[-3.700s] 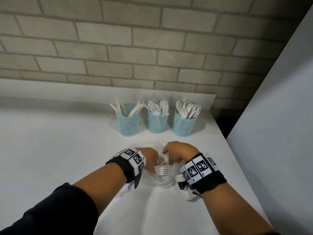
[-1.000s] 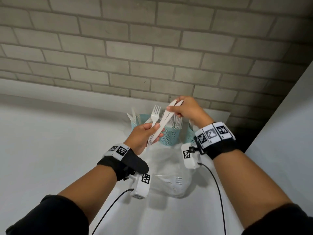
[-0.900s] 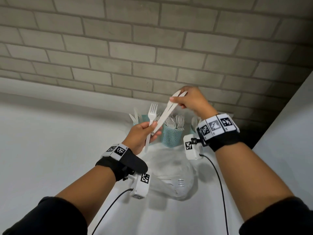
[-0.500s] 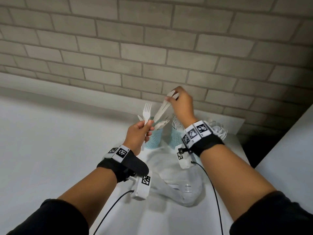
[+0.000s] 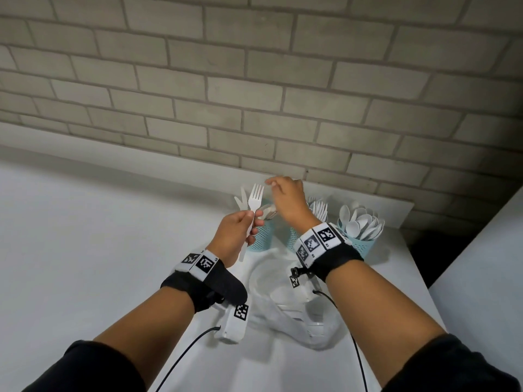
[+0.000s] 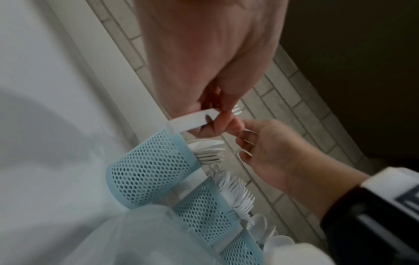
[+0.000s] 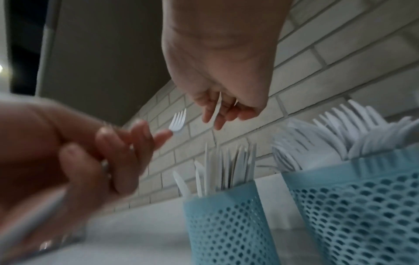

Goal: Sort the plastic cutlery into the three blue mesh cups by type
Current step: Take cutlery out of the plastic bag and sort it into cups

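Three blue mesh cups stand in a row by the wall: the left cup [image 5: 259, 241] holds knives, the middle cup [image 7: 362, 206] forks, the right cup [image 5: 365, 247] spoons. My left hand [image 5: 250, 219] grips a white fork [image 5: 254, 199] by its handle, tines up, in front of the left cup. My right hand [image 5: 271, 183] hovers over the left cup [image 7: 229, 224] and pinches a thin white knife [image 7: 217, 107] that points down at it. My right wrist hides most of the middle cup in the head view.
A crumpled clear plastic bag [image 5: 285, 295] with a few white pieces inside lies on the white table [image 5: 99, 250] below my wrists. The brick wall [image 5: 254, 94] is right behind the cups. The table's right edge and a grey panel [image 5: 481, 264] are close.
My right hand has come down and left with the knife, from above my left hand to just over the left cup. My left hand keeps the fork upright.
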Motion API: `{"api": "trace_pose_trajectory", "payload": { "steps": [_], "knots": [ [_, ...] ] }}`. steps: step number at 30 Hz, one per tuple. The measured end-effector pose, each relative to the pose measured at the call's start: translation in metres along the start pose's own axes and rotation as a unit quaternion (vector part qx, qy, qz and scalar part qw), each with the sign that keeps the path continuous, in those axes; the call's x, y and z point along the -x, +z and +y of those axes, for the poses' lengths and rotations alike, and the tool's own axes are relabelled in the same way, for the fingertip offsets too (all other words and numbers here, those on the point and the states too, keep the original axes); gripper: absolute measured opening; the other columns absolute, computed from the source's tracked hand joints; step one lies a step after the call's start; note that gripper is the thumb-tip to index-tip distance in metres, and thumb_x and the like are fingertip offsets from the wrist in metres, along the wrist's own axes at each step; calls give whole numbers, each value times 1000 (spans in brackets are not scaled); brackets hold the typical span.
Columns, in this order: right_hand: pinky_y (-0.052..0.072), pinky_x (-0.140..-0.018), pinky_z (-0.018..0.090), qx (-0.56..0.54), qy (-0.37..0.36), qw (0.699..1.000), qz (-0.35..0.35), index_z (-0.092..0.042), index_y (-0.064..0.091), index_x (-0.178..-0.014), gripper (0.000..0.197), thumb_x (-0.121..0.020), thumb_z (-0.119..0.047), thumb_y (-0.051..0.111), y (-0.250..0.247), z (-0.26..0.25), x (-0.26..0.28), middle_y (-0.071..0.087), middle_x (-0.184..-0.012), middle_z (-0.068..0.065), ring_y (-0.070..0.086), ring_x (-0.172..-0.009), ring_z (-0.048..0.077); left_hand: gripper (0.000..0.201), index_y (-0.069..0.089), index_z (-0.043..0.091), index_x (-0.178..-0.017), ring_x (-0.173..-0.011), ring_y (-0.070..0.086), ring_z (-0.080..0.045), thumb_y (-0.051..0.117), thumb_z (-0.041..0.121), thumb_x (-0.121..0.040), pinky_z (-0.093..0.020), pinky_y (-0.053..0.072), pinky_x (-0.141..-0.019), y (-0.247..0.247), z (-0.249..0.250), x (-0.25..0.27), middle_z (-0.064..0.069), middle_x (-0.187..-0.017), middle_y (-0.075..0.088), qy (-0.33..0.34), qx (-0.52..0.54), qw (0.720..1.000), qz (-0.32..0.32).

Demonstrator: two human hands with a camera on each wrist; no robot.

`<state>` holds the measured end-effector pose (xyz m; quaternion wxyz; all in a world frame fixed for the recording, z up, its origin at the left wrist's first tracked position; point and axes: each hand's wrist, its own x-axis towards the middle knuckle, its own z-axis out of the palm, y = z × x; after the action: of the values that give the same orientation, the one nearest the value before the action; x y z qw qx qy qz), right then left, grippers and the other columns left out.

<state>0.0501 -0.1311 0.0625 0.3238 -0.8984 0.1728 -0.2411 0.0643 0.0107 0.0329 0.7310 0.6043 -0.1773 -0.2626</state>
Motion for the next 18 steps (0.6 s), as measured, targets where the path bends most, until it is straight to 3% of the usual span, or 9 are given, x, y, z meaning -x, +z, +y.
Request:
{"api": "trace_pose_trajectory", "payload": {
  "steps": [2,3,5,7,11,14,16,18],
  "knots": [
    [44,-77,24,-184,27,983,-8,-17,61,-111,23,-98,-22,43,-14,-2,4,65,-101,0,58,-89,17,25,62,12,-93,-59,44,-8,39,15,-101,-15,37,-51,6,0,-1,0,-74,57,5,-2,1000,1],
    [44,-64,18,-208,30,977,-39,-19,60,-109,18,-96,-24,48,-20,-1,7,64,-90,-3,59,-73,12,24,62,12,-93,-59,45,-7,39,15,-100,-14,38,-51,10,1,-1,1,-74,57,5,-1,1000,-4],
    [38,-49,10,-162,8,983,-88,-21,61,-104,14,-90,-22,60,-31,5,10,61,-74,-5,55,-53,4,23,62,11,-94,-58,46,-7,41,16,-100,-14,39,-50,20,1,0,1,-73,57,2,-1,1000,-18],
    [38,-47,9,-105,-1,991,-85,-21,61,-100,16,-86,-13,64,-43,14,11,56,-64,-5,51,-44,-2,23,62,11,-92,-56,46,-6,42,16,-100,-14,40,-51,32,1,3,2,-72,57,3,-7,999,-41],
    [45,-59,18,-90,40,993,61,-13,64,-104,16,-89,-10,59,-80,29,9,58,-68,-7,55,-54,0,19,61,8,-99,-49,49,0,43,15,-99,-11,42,-52,51,-7,5,1,-71,57,-15,-47,994,-97],
    [49,-70,27,-68,48,978,190,-8,65,-104,18,-92,-12,53,-107,37,9,66,-86,9,62,-72,16,19,61,7,-101,-50,52,-1,44,14,-99,-10,46,-53,54,-19,5,-1,-73,60,-56,-115,981,-145],
    [47,-71,28,-36,31,967,251,-7,65,-103,19,-93,-12,51,-119,39,15,66,-88,9,61,-78,23,16,61,6,-98,-54,56,-3,46,13,-97,-10,50,-55,55,-27,6,-3,-75,62,-86,-189,960,-187],
    [39,-67,22,-1,11,960,280,-8,65,-103,20,-94,-13,49,-122,40,21,64,-85,5,56,-76,18,15,62,5,-97,-57,57,-4,48,11,-96,-11,50,-58,54,-34,6,-3,-75,63,-91,-285,926,-232]
  ]
}}
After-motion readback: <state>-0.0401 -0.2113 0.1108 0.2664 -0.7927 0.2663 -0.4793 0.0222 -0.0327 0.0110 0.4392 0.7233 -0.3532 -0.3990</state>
